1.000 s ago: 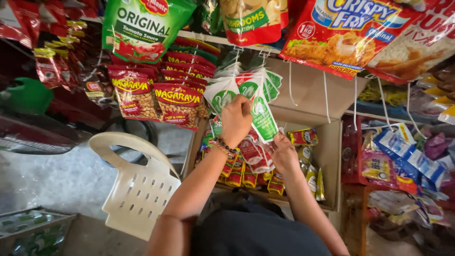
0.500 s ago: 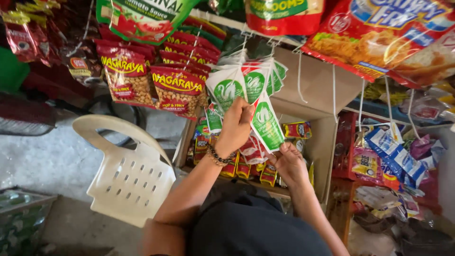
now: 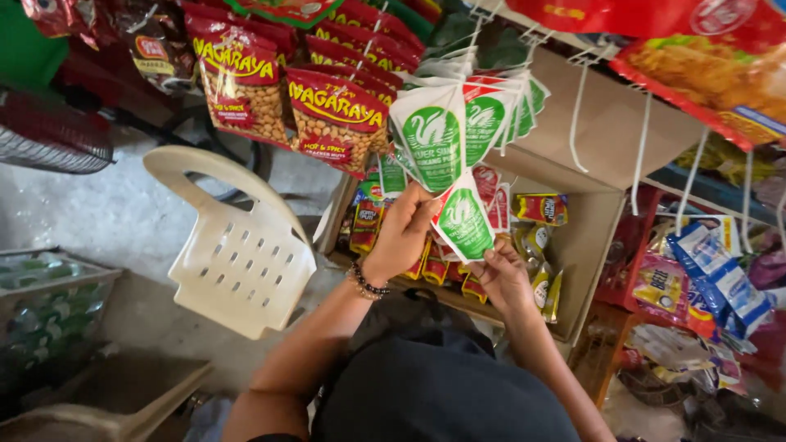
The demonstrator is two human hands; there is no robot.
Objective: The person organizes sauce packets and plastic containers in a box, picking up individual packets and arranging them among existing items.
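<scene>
Small glossy white-and-green plastic sachet [image 3: 464,223], the one with a round green patch and red corners, sits pinched between both hands right under a hanging bunch of matching white-and-green sachets [image 3: 458,123]. It's thin, flat and crinkly, tilted a bit, with its top edge tucked up against the bunch above. The left hand [image 3: 403,233] is raised with the wrist bent back, fingers curled closed around the sachet's left edge (a dark beaded bracelet [image 3: 366,282] rides on that wrist). The right hand [image 3: 501,274] comes up from below, fingertips closed on the bottom right corner.

Pretty cramped here: shiny red bags of coated nuts [image 3: 336,119] hang just left, an open brown cardboard box [image 3: 585,237] of small snack packets sits right behind the hands, and a perforated cream plastic chair [image 3: 237,254] stands to the left on the grey concrete floor [image 3: 98,221].
</scene>
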